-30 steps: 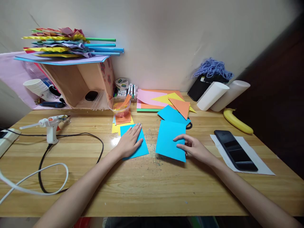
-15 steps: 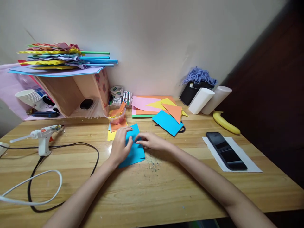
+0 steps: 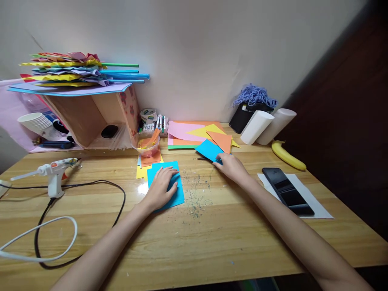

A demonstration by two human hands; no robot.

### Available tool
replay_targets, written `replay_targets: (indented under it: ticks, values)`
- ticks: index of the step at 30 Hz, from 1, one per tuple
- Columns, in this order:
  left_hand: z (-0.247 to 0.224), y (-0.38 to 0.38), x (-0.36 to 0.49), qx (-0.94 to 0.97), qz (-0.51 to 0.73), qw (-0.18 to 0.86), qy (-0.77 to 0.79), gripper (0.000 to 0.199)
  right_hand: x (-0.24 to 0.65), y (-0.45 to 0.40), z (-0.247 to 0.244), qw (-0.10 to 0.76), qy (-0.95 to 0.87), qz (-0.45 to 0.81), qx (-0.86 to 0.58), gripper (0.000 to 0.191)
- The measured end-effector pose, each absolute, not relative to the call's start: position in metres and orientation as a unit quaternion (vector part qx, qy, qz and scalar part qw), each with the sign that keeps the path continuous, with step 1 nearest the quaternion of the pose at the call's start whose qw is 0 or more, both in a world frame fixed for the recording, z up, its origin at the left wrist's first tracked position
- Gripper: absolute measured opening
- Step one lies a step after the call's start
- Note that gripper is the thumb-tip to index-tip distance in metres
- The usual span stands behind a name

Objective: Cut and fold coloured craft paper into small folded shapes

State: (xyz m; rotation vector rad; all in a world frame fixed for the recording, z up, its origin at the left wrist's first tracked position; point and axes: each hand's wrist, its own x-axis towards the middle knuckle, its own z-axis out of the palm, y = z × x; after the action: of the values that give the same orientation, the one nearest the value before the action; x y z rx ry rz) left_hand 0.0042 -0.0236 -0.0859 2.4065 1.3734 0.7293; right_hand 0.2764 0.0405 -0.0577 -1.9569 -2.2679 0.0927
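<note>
My left hand (image 3: pixel 163 184) lies palm down on blue paper sheets (image 3: pixel 166 165), its fingers spread a little. The sheets overlap unevenly and lie flat on the wooden table. Farther right, my right hand (image 3: pixel 232 165) has its thumb and fingers closed at the near edge of a separate blue paper piece (image 3: pixel 208 148). Blue shows between the thumb and fingers. A thin dark tip of scissors (image 3: pixel 201 159) sticks out from under that piece; the handles are hidden by my right hand. An orange paper triangle (image 3: pixel 220 140) overlaps the piece's far side.
Coloured sheets (image 3: pixel 182 146) lie by the wall. A plastic cup (image 3: pixel 148 150) holds orange strips. To the left are a glue gun (image 3: pixel 56 178) with looping cables and an open box (image 3: pixel 87 117). A phone (image 3: pixel 286 192), banana (image 3: pixel 287 155) and white rolls (image 3: pixel 257 125) occupy the right.
My right hand has left the blue sheets and reached right to the separate blue piece, covering the scissors' handles. My left hand has flattened onto the sheets, which lie straighter.
</note>
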Motion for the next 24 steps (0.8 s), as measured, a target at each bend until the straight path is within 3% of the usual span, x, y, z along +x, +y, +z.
replay_targets:
  ticks: [3, 5, 8, 10, 13, 17, 24]
  values:
    - [-0.084, -0.025, 0.004, 0.831, 0.260, 0.147, 0.470, 0.033, 0.275, 0.039, -0.048, 0.099, -0.737, 0.034, -0.668, 0.018]
    - [-0.082, -0.026, 0.004, 0.822, 0.277, 0.167, 0.469, 0.032, 0.272, 0.036, -0.043, 0.167, -0.728, 0.060, -0.662, 0.019]
    - [-0.077, -0.030, 0.007, 0.791, 0.310, 0.243, 0.468, 0.029, 0.262, 0.028, -0.038, 0.299, -0.705, 0.205, -0.609, 0.017]
    - [-0.073, -0.033, 0.011, 0.753, 0.328, 0.336, 0.461, 0.029, 0.252, 0.022, -0.038, 0.335, -0.679, 0.330, -0.564, 0.019]
    - [-0.068, -0.037, 0.017, 0.666, 0.346, 0.497, 0.435, 0.035, 0.235, 0.013, -0.042, 0.327, -0.651, 0.464, -0.504, 0.024]
    - [-0.067, -0.037, 0.021, 0.535, 0.353, 0.653, 0.403, 0.048, 0.214, 0.004, -0.051, 0.301, -0.628, 0.541, -0.471, 0.027]
    - [-0.075, -0.030, 0.018, 0.397, 0.406, 0.717, 0.403, 0.044, 0.200, 0.002, -0.053, 0.333, -0.539, 0.645, -0.426, 0.028]
